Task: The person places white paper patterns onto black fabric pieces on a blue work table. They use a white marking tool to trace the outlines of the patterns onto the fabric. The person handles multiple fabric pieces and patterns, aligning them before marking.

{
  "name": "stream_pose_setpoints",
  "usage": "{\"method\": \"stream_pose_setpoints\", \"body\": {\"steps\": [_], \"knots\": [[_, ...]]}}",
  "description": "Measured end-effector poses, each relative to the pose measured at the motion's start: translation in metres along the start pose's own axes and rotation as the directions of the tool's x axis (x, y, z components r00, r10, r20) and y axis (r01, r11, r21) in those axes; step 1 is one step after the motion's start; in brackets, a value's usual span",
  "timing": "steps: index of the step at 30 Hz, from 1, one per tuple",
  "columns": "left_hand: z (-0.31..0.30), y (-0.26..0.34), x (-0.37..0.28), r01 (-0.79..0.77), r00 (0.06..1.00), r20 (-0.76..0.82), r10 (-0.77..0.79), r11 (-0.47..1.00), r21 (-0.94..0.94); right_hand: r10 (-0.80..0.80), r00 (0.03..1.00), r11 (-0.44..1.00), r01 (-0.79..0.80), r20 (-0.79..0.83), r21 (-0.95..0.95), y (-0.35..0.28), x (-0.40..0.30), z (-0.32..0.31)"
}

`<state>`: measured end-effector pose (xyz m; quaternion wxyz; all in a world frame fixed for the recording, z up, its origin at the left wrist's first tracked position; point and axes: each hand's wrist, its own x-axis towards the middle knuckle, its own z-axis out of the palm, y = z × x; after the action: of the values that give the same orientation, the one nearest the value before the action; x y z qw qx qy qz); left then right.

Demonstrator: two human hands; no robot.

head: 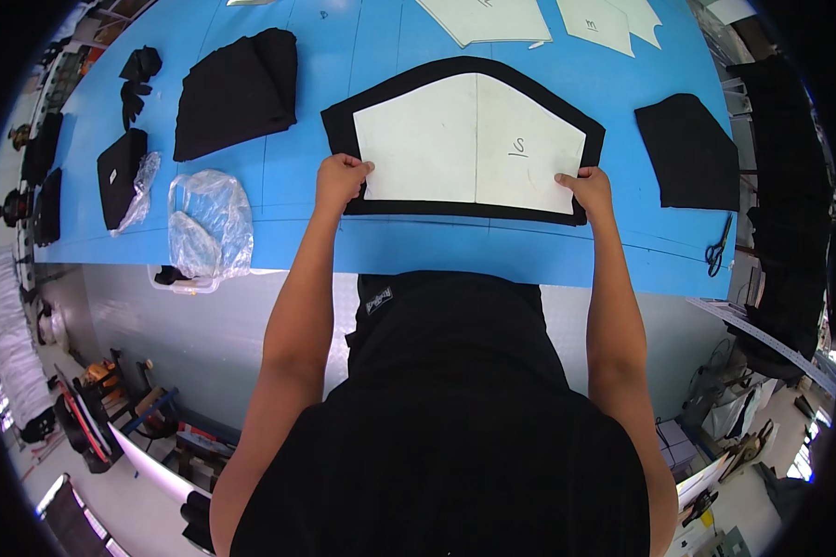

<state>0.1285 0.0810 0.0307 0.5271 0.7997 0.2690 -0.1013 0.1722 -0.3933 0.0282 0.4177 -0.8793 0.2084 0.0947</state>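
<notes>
A cream card sleeve pattern with a domed top edge and a centre line lies on a slightly larger black fabric piece. Black cloth shows all round the card as a border. My left hand pinches the card's left edge, thumb on top. On the opposite side my right hand grips the right edge, its thumb also on the card. Whether the fingers hold the cloth underneath too, I cannot tell. The card bears a handwritten letter.
Folded black fabric, a clear plastic bag and a wrapped black bundle lie leftward on the blue table. Rightward are a black cut piece and scissors. More card patterns lie at the far side.
</notes>
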Motion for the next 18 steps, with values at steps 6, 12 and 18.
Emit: {"method": "stream_pose_setpoints", "body": {"steps": [6,12,18], "knots": [[0.003,0.005,-0.003,-0.006,1.000,0.010,0.006,1.000,0.003,-0.032,0.996,0.999,0.030,-0.088,-0.021,0.002,-0.002,-0.001],[0.000,0.012,-0.009,0.003,1.000,0.023,-0.003,1.000,-0.015,0.020,0.998,1.000,-0.019,-0.065,0.021,-0.008,-0.011,0.001],[0.000,0.012,-0.008,-0.008,1.000,0.029,0.008,1.000,-0.002,-0.022,0.996,1.000,0.022,-0.086,-0.006,-0.002,-0.007,0.002]]}}
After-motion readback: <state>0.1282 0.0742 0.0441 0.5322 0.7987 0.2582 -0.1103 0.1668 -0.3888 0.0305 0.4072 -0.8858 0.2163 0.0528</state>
